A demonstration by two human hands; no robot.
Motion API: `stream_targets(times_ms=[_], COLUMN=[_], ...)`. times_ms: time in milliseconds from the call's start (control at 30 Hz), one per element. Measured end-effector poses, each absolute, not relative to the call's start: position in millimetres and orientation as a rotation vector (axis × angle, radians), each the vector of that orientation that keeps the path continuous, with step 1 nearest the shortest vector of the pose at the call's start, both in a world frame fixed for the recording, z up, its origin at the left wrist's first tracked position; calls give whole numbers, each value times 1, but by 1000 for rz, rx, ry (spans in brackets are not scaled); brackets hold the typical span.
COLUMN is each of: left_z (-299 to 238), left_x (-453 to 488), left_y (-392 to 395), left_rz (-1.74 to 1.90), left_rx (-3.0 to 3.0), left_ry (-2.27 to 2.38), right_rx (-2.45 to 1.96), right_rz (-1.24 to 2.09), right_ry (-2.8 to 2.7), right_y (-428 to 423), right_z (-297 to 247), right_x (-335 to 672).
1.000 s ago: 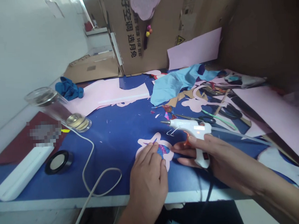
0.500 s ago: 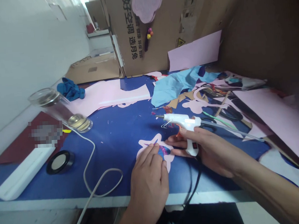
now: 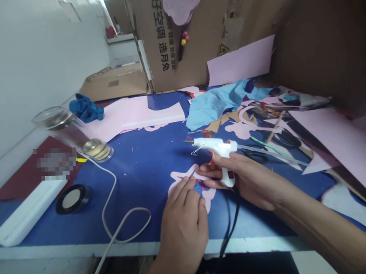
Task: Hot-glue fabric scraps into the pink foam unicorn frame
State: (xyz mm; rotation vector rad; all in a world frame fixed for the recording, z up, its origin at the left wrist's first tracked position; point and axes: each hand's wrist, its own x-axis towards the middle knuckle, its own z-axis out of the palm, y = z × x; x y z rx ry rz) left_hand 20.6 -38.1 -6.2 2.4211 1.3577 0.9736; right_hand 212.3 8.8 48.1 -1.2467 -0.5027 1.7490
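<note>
My left hand [image 3: 184, 213] lies flat, its outstretched fingers pressing on a pale pink, flower-shaped cutout [image 3: 210, 201] with blue and purple pieces in its middle. Part of the cutout is hidden under those fingers. In my right hand [image 3: 248, 172] is a white hot glue gun [image 3: 215, 145], gripped by its handle near the orange trigger. The nozzle points left, above the table and beyond the cutout. A clear glue stick [image 3: 262, 149] sticks out of the gun's back end, and a black cord [image 3: 232, 227] hangs from the handle.
A glass cup [image 3: 73, 135], a black tape roll [image 3: 71, 199] and a white power strip [image 3: 31, 212] are at left, with a white cord [image 3: 105, 201]. Light blue fabric [image 3: 213, 103], scissors [image 3: 288, 140] and paper scraps lie at back right. Behind stands a cardboard box [image 3: 197, 43].
My right hand has moved the glue gun slightly left, closer to the cutout. My left hand stays on the cutout, almost unmoved.
</note>
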Motion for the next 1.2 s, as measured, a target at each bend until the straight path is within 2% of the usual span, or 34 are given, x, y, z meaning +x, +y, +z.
stream_targets(times_ms=[900,1200], left_z=[-6,2], left_x=[20,16], left_y=[-40,-40], left_rz=[1019,1085], left_rx=[2321,2284], left_ry=[1378,1335], right_rx=[-1231,-1253], right_rz=[1774,1656], right_ry=[-534,-516], right_y=[15,0], right_z=[49,63], right_x=[205,223])
